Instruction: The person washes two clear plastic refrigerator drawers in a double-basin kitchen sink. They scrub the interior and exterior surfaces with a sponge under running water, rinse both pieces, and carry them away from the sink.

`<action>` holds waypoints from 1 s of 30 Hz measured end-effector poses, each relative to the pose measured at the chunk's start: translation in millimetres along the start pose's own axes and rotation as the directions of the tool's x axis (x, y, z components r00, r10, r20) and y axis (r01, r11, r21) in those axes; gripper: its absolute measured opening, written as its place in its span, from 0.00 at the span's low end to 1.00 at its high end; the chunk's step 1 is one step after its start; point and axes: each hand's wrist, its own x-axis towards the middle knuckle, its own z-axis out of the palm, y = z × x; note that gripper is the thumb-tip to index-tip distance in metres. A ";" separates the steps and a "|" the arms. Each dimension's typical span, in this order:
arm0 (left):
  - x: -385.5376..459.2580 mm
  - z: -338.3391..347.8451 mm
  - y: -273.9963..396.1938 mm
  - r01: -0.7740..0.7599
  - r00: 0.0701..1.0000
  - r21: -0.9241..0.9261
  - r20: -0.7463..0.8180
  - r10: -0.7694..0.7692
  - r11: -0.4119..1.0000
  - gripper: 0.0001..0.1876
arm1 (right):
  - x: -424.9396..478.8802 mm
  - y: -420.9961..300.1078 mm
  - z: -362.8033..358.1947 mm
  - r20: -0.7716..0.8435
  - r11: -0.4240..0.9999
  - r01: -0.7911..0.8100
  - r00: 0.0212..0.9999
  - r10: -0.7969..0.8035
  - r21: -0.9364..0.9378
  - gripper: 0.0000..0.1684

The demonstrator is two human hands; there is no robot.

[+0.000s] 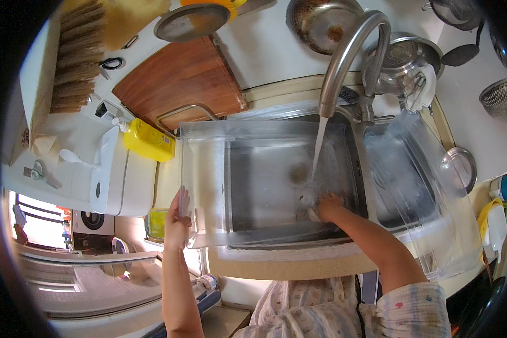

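A clear plastic drawer or bin lies across the left basin of a steel double sink. My left hand grips its left wall, thumb on the near side. My right hand is down inside it at the right, fingers pressed low near the splashing water; whether it holds a small cloth or sponge is hidden. From the arched steel faucet a stream of water falls just beyond my right hand. A second clear plastic bin lies tilted over the right basin.
A yellow bottle with a white pump and a white lidded box stand at left. Behind the sink a wooden cutting board leans on the wall. Steel pans, a steel colander and a white cloth are at the back right.
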 end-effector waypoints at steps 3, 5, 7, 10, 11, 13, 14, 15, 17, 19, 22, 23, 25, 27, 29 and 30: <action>1.0 5.5 2.3 -0.026 1.000 0.004 -0.011 0.026 1.000 0.41 | 10.5 -7.1 2.4 0.081 0.996 -0.020 0.997 0.013 0.087 0.19; 0.5 9.2 6.1 -0.012 1.000 -0.012 -0.029 0.011 1.000 0.40 | 19.2 -14.1 0.5 0.188 0.975 -0.056 0.982 0.015 0.214 0.21; -0.6 7.1 4.1 -0.013 0.999 -0.023 -0.032 0.013 1.000 0.40 | 4.5 -28.8 -23.4 0.122 0.940 -0.010 0.992 -0.034 0.340 0.20; 1.4 7.5 3.6 -0.030 0.999 -0.029 -0.016 0.030 0.999 0.40 | 14.7 -57.3 -24.4 -0.058 0.898 0.110 0.994 -0.094 0.427 0.21; 1.7 9.8 5.3 -0.023 1.000 -0.030 -0.022 0.023 0.999 0.40 | 24.2 -66.8 -18.8 -0.129 0.887 0.157 0.985 -0.111 0.435 0.21; -1.9 8.4 4.9 -0.003 0.999 -0.035 -0.040 0.001 0.999 0.40 | 7.8 -92.9 -66.7 -0.123 0.836 0.216 0.976 -0.178 0.504 0.22; -1.5 11.4 7.9 0.002 1.000 -0.036 -0.030 -0.004 0.999 0.40 | 12.4 -103.1 -69.0 -0.238 0.815 0.294 0.951 -0.198 0.499 0.22; -1.0 12.3 9.4 0.010 1.000 -0.035 -0.024 -0.010 0.999 0.41 | 18.2 -113.9 -70.6 -0.350 0.791 0.374 0.911 -0.216 0.484 0.23; 0.2 5.2 0.9 -0.026 0.999 -0.019 -0.019 0.025 0.999 0.41 | 19.2 -138.5 -96.2 -0.310 0.752 0.367 0.924 -0.225 0.547 0.18; 0.4 1.6 -2.4 -0.041 0.999 -0.010 -0.013 0.041 0.999 0.40 | 32.1 -165.2 -104.5 -0.410 0.672 0.498 0.860 -0.303 0.548 0.17; 0.0 7.2 -1.8 -0.010 1.000 -0.006 -0.028 0.010 1.000 0.39 | 39.8 -199.0 -129.1 -0.512 0.494 0.609 0.792 -0.333 0.620 0.17; -0.5 8.4 -0.8 -0.014 1.000 -0.025 -0.024 0.014 1.000 0.39 | 39.0 -209.3 -138.3 -0.537 0.422 0.630 0.776 -0.329 0.652 0.16; -0.5 11.5 2.0 -0.026 1.000 -0.063 -0.010 0.025 0.998 0.38 | 39.2 -233.6 -145.1 -0.565 0.429 0.609 0.789 -0.240 0.667 0.15; -0.6 13.2 3.9 -0.020 1.000 -0.048 -0.015 0.019 0.999 0.38 | 39.0 -242.5 -145.1 -0.563 0.444 0.615 0.785 -0.259 0.652 0.15; 1.0 11.3 3.4 -0.028 1.000 -0.024 -0.002 0.027 0.999 0.38 | 39.4 -238.0 -139.3 -0.526 0.461 0.651 0.759 -0.383 0.604 0.14; 1.1 10.7 2.6 -0.031 1.000 -0.017 0.003 0.031 0.999 0.38 | 34.6 -231.9 -131.0 -0.634 0.367 0.755 0.655 -0.411 0.543 0.12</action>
